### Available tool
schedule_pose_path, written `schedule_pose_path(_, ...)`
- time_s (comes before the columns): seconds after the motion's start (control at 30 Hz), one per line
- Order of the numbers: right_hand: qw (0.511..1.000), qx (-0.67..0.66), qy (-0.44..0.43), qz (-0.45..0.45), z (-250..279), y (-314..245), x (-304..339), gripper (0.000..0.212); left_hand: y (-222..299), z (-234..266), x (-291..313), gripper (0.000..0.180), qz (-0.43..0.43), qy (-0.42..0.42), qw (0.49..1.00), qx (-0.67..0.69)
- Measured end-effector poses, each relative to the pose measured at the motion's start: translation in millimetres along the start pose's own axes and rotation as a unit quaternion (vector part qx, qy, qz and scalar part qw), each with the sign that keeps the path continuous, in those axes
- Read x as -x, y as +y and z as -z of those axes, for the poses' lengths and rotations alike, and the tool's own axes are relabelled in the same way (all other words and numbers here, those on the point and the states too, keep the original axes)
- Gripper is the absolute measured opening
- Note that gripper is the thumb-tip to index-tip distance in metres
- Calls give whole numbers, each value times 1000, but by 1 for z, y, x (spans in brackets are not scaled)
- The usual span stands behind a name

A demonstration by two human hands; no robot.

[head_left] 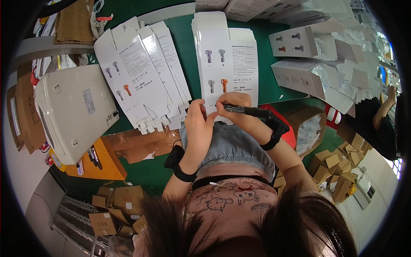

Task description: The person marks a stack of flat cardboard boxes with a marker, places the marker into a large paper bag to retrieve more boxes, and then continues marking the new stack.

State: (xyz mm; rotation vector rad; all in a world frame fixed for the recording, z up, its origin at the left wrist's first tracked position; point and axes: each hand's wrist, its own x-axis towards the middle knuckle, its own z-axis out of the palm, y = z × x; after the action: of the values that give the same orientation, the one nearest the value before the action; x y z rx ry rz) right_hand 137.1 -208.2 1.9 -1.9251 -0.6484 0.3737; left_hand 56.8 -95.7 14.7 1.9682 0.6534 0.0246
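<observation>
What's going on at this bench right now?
A person sits at a green table with flat white cartons spread on it. The right hand holds a black marker with its tip at the lower edge of the middle carton stack. The left hand rests fingertips on the same edge, beside the marker tip. Another fanned stack lies to the left, next to a white machine. Assembled boxes are piled at the upper right.
</observation>
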Motion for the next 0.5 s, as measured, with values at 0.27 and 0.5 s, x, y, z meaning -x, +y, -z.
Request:
schedule_pose_path(0.27, 997, -58, 21, -49, 13, -15, -1, 6, 11, 14, 0, 32, 69, -26, 995, 62)
schedule_pose_path(0.5, 947, -221, 219, -76, 53, -17, -42, 11, 8, 123, 3, 37, 123, 104, 970, 183)
